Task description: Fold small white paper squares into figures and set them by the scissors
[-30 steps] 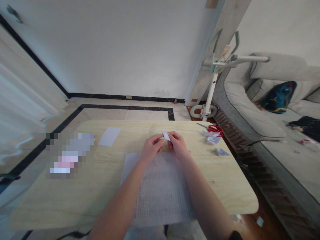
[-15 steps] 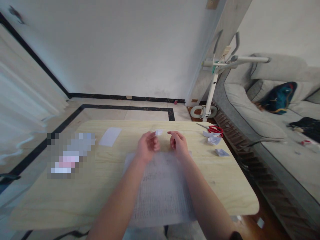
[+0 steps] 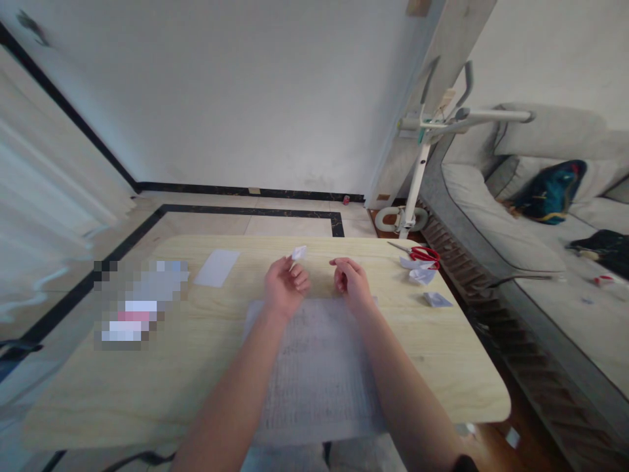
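Between the thumb and forefinger of my left hand (image 3: 285,283) is a small white folded paper (image 3: 299,252), its tip pointing up and away. The other fingers of that hand are curled towards the palm. My right hand (image 3: 352,280) is a short way to the right, apart from the paper, with thumb and forefinger together and the rest curled in; I see nothing in it. Beneath my wrists and forearms lies a greyish cutting mat or sheet (image 3: 319,367) with faint printed lines.
On the pale wooden table (image 3: 206,367), a white paper sheet (image 3: 217,267) lies at left. Red-handled scissors (image 3: 425,255), folded papers (image 3: 421,273) and a flat folded piece (image 3: 437,299) lie at right. Blurred-out items occupy the far left. A grey sofa (image 3: 521,246) stands beyond the right edge.
My left hand has moved slightly left and turned, carrying the folded paper with it, up and away from the right hand. The right hand has barely moved.
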{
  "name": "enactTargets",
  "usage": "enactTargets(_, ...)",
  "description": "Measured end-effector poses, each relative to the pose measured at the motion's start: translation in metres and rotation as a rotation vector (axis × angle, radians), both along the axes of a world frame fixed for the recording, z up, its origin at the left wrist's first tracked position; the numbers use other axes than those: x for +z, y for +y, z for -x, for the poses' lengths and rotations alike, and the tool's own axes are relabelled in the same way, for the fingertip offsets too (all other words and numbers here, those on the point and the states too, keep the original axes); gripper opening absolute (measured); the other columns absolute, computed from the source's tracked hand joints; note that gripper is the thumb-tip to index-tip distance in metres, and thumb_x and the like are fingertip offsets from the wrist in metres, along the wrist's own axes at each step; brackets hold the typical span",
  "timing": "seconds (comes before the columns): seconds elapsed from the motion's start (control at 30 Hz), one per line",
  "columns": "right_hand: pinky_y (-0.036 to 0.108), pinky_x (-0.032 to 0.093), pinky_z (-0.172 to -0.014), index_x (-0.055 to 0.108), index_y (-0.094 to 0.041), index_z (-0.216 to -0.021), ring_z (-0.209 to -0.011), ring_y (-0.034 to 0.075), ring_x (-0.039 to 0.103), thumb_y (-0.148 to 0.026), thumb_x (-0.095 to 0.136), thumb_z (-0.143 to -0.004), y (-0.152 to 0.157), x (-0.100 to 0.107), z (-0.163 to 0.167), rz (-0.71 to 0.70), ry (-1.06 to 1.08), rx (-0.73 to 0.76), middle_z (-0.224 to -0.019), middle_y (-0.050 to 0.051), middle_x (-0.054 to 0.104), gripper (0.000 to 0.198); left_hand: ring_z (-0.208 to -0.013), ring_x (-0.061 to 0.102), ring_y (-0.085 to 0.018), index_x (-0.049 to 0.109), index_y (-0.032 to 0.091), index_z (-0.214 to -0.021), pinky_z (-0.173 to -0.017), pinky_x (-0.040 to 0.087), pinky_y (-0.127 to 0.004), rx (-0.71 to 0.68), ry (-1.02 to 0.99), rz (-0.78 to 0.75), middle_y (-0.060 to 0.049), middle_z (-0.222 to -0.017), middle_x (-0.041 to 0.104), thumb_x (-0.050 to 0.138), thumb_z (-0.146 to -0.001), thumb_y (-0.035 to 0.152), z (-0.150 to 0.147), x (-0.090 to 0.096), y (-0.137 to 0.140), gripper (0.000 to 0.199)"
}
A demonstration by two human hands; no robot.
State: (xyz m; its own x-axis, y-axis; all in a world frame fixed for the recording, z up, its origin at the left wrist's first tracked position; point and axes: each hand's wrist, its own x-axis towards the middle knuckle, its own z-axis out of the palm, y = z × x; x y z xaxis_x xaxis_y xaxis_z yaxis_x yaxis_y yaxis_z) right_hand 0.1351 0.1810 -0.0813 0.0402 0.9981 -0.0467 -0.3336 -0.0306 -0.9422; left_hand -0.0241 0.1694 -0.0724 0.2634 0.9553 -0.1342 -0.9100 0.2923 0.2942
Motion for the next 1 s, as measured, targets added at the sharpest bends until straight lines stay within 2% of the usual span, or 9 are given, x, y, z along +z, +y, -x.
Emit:
enactTargets(0.13, 0.021, 0.020, -0.036, 0.065, -0.017, -0.072, -0.038, 0.006, 0.032, -0.036, 0.063, -0.071, -0.0006, 0.0010, -0.0011, 0.005, 0.035, 0.017, -0.047, -0.007, 0.042, 0.019, -0.043, 0.036, -0.007, 0.055, 0.017, -0.073, -0.040, 0.026, -0.019, 0.022, -0.007, 0.010, 0.006, -0.052, 0.034, 0.055, -0.078, 0.031, 0.0000, 0.0010, -0.0010, 0.014)
enactTargets(0.4, 0.021, 0.019, -0.036, 0.065, -0.017, -0.071, -0.037, 0.006, 0.032, -0.034, 0.063, -0.072, -0.0007, 0.0009, -0.0013, 0.002, 0.071, 0.034, -0.045, -0.007, 0.041, 0.018, -0.044, 0.036, -0.007, 0.063, 0.021, -0.091, -0.041, 0.027, -0.020, 0.010, 0.026, -0.012, 0.005, -0.053, 0.035, 0.053, -0.079, 0.039, 0.0022, 0.0026, -0.0018, 0.024)
enactTargets(0.6, 0.021, 0.019, -0.035, 0.065, -0.017, -0.071, -0.037, 0.006, 0.032, -0.034, 0.063, -0.072, -0.0017, 0.0031, -0.0009, 0.008, 0.071, 0.045, -0.046, -0.007, 0.042, 0.017, -0.045, 0.038, -0.008, 0.063, 0.021, -0.099, -0.041, 0.028, -0.020, -0.015, -0.005, -0.040, 0.004, -0.056, 0.039, 0.051, -0.081, 0.041, 0.0025, 0.0031, -0.0029, 0.029)
enactTargets(0.83, 0.021, 0.020, -0.036, 0.065, -0.017, -0.071, -0.037, 0.006, 0.032, -0.035, 0.063, -0.072, -0.0011, 0.0007, -0.0011, -0.009, 0.074, 0.055, -0.046, -0.006, 0.043, 0.018, -0.045, 0.040, -0.008, 0.062, 0.019, -0.091, -0.041, 0.029, -0.020, -0.030, 0.014, -0.047, 0.004, -0.055, 0.039, 0.052, -0.081, 0.039, 0.0005, 0.0037, -0.0037, 0.024)
enactTargets(0.93, 0.021, 0.020, -0.036, 0.065, -0.017, -0.073, -0.038, 0.006, 0.033, -0.035, 0.063, -0.072, -0.0009, -0.0003, -0.0013, -0.024, 0.075, 0.056, -0.047, -0.006, 0.042, 0.018, -0.045, 0.040, -0.008, 0.058, 0.017, -0.078, -0.040, 0.029, -0.020, -0.039, 0.061, -0.034, 0.003, -0.056, 0.042, 0.054, -0.079, 0.034, -0.0019, 0.0040, -0.0023, 0.017)
enactTargets(1.0, 0.021, 0.020, -0.036, 0.065, -0.017, -0.073, -0.038, 0.006, 0.033, -0.035, 0.063, -0.072, -0.0010, -0.0001, -0.0012, -0.026, 0.078, 0.061, -0.047, -0.007, 0.042, 0.018, -0.044, 0.041, -0.008, 0.057, 0.017, -0.076, -0.040, 0.028, -0.020, -0.047, 0.104, -0.032, 0.003, -0.057, 0.044, 0.055, -0.078, 0.031, -0.0036, 0.0047, -0.0015, 0.015)
